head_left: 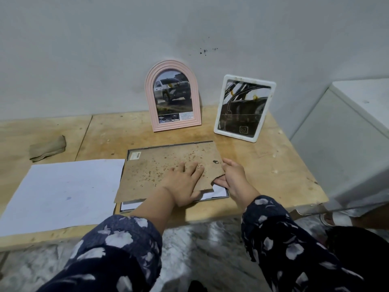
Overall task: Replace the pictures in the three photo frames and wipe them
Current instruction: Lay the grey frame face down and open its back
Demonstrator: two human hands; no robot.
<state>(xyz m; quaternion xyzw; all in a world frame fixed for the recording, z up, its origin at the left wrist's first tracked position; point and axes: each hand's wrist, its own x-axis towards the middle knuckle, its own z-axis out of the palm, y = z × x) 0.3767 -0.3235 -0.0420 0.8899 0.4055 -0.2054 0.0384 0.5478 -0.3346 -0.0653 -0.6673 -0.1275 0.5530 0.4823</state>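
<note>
Head view: 3 frames on the desk point(263, 165). Pink arched frame point(173, 95) stands upright at the back against the wall w/ a truck pic in it; white frame point(245, 108) stands tilted back just to its right, w/ a dark car-interior pic. Can't tell from here whether those two pics are old or new, nor if either has been wiped.

Third frame point(219, 197) lies face down near the front edge, thin dark rim showing at back & front right. Brown backing board point(160, 165), stained and speckled, w/ a chunk torn out of its near-right corner, sits skewed on top, not seated inside the rim. White paper point(214, 191) shows under it at the torn corner & front left, prob. the pic or its insert.

Left hand point(185, 178) lies flat on the board, fingers straight and spread, pressing down, not gripping. Right hand point(231, 175) is at the board's right edge by the tear; thumb on top, fingers look tucked under the edge, so pinching the board.

Judgement: mid-way thru the third frame, board either coming off or going back on; can't tell which. Big white sheet point(61, 192) lies flat to the left, touching or just beside the frame. Cloth point(48, 148) sits bunched at far left, well apart from all frames, so this frame's wiping looks not yet done.
</note>
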